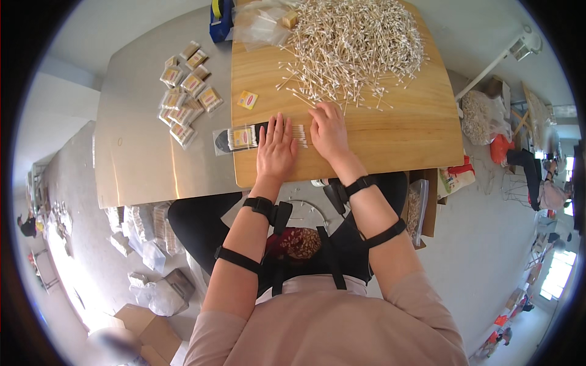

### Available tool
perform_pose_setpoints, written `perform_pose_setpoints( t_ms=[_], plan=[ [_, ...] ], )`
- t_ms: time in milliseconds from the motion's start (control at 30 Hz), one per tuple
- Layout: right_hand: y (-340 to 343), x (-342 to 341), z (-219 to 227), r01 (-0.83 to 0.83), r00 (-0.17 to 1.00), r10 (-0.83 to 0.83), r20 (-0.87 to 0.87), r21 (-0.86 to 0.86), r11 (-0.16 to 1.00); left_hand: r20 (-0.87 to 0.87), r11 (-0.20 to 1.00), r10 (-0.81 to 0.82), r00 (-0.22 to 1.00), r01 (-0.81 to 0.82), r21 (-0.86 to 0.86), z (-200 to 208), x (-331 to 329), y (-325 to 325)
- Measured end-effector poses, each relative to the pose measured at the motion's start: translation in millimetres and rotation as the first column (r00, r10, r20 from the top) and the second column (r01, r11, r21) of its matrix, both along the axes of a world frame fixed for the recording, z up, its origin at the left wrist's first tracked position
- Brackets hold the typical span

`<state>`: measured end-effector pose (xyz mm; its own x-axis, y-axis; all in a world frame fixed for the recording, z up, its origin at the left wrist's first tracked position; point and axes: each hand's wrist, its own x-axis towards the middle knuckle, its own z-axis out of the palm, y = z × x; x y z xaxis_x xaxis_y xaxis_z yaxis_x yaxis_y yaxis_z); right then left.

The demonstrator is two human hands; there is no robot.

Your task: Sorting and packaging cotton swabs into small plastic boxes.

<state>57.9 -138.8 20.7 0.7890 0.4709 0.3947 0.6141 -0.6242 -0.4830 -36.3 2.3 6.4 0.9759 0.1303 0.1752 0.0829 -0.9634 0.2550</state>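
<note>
Where the two worktops meet: grey metal tabletop (137, 165) on the left, wooden board (397, 137) on the right, the seam just left of the hands.
Heap: loose cotton swabs (360, 46), white-tipped on pale sticks, spread over the far half of the board; stragglers along its near edge.
Finished-looking stock: cluster of small swab packs (183, 113) with yellow-and-white labels, some overlapping, all on the metal.
Bags: clear plastic bags (259, 25), crumpled, on the board's far left corner, beside the heap.
Left hand: left hand (278, 149) palm down, fingers straight and nearly together, laid flat over the middle of the swab row.
Right hand: right hand (330, 133) with fingers curled, just beyond the row's right end and near the stragglers; cannot tell whether it pinches a swab.
Dispenser: blue tape dispenser (220, 24) at the far edge of the metal, beside the bags.
Row: swab row (299, 135) on the board's near left, sticks side by side; clear wrapper (221, 148) at its left end reaches over the metal.
Labels: yellow-and-white label (243, 137) on the row; loose yellow card (248, 100) beyond it.
</note>
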Motion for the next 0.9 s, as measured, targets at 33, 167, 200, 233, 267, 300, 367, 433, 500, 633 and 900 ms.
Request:
perform_pose_setpoints(
  t_ms=[33,167,200,233,267,300,367,433,500,633,900],
  plan=[
    [1.1,-7.6,4.5,-0.004,0.999,0.003,-0.039,-0.01,1.0,0.004,1.0,-0.002,1.0,0.002,-0.001,1.3,1.4,0.3],
    [-0.3,-41.2,6.0,-0.093,0.995,0.099,0.031,-0.154,0.984,-0.06,1.0,-0.001,0.998,0.001,-0.005,2.1,2.8,1.9],
    [-0.2,-44.7,5.5,-0.099,0.995,0.102,0.006,-0.206,0.973,-0.066,1.0,-0.003,0.998,0.003,-0.013,3.3,2.7,1.8],
    [0.4,-45.6,4.5,-0.086,0.996,0.092,0.018,-0.21,0.974,-0.055,1.0,-0.014,0.998,0.014,-0.015,1.9,3.5,1.4],
    [2.4,-45.7,4.0,-0.082,0.996,0.091,0.026,-0.247,0.966,-0.074,1.0,-0.014,0.997,0.013,-0.01,1.3,3.8,1.9],
    [4.4,-45.5,4.1,-0.077,0.995,0.091,0.035,-0.282,0.956,-0.092,1.0,-0.012,0.996,0.012,-0.004,1.3,3.3,2.4],
    [3.7,-47.0,-0.9,-0.071,0.995,0.089,0.048,-0.288,0.955,-0.1,1.0,-0.025,0.995,0.025,-0.009,3.1,0.7,0.9],
    [4.7,-48.0,-3.4,-0.072,0.994,0.092,0.057,-0.292,0.954,-0.118,1.0,-0.028,0.993,0.026,-0.018,4.3,1.7,3.3],
    [7.1,-49.7,-4.2,-0.06,0.997,0.072,0.031,-0.3,0.952,-0.128,0.999,-0.033,0.991,0.03,-0.029,3.9,-0.9,4.5],
    [7.5,-51.1,-9.5,-0.03,0.999,0.041,0.03,-0.301,0.953,-0.159,0.995,-0.092,0.983,0.084,-0.056,7.1,-1.0,5.5],
    [16.1,-58.0,-8.8,-0.001,1.0,0.004,0.011,-0.225,0.974,-0.087,0.992,-0.122,0.989,0.124,0.022,-8.7,-1.1,10.0]
  ],
)
